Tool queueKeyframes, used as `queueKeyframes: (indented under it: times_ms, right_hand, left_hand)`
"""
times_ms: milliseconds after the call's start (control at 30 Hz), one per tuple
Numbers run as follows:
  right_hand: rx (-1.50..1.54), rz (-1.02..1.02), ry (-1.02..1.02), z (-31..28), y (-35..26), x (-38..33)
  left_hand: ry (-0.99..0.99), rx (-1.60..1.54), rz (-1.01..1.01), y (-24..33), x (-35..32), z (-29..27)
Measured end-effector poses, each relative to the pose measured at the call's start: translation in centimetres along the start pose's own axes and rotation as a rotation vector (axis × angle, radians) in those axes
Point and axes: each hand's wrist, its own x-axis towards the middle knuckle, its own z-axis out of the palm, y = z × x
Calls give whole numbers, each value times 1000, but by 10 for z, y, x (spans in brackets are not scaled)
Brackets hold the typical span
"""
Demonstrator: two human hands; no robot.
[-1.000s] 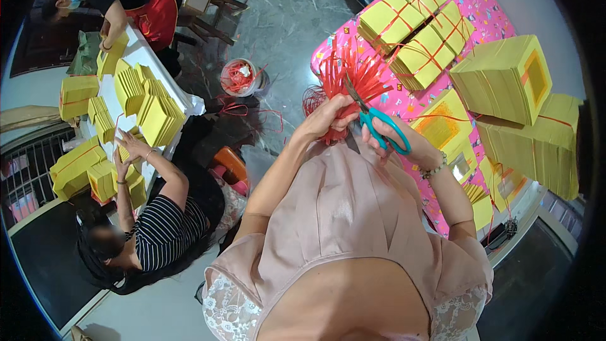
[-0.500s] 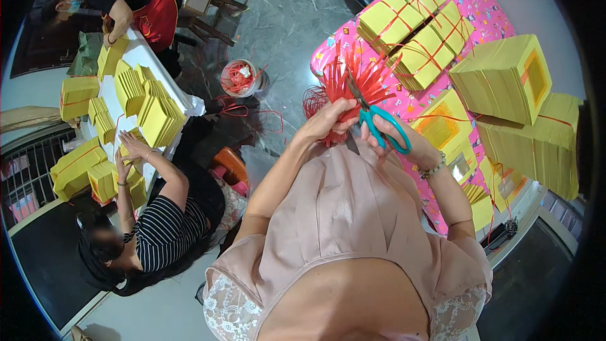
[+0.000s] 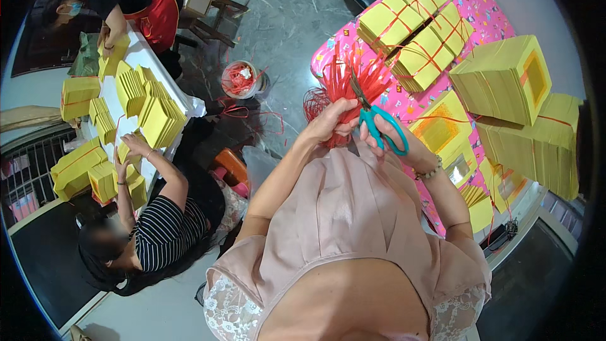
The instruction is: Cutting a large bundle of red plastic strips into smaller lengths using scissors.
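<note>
My left hand (image 3: 334, 120) is closed round a bundle of red plastic strips (image 3: 341, 76), whose loose ends fan out beyond my fist over the table's edge. Turquoise-handled scissors (image 3: 392, 134) are in my right hand (image 3: 388, 139), with my fingers through the loops. Their dark blades lie among the red strips just above my left hand. Whether the blades are parted is hard to make out. More of the bundle hangs below my left hand, against my pink top.
The table under a pink patterned cloth (image 3: 328, 57) bears tied yellow paper blocks (image 3: 429, 50) and taller yellow stacks (image 3: 499, 79). A white bucket (image 3: 240, 80) of red strips stands on the floor. At left, two people handle yellow paper at a white table (image 3: 167, 88).
My hands have barely moved, and the scissors have shifted slightly among the red strips. At the left table, the co-workers' hands have moved a little over the yellow paper.
</note>
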Motion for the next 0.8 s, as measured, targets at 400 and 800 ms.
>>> queueKeyframes:
  times_ms: [400, 800]
  right_hand:
    - [44, -16, -24, 1, 3, 1]
    - [-139, -82, 109, 0, 13, 10]
  left_hand:
    - [95, 28, -5, -7, 2, -2]
    - [-25, -51, 40, -5, 5, 0]
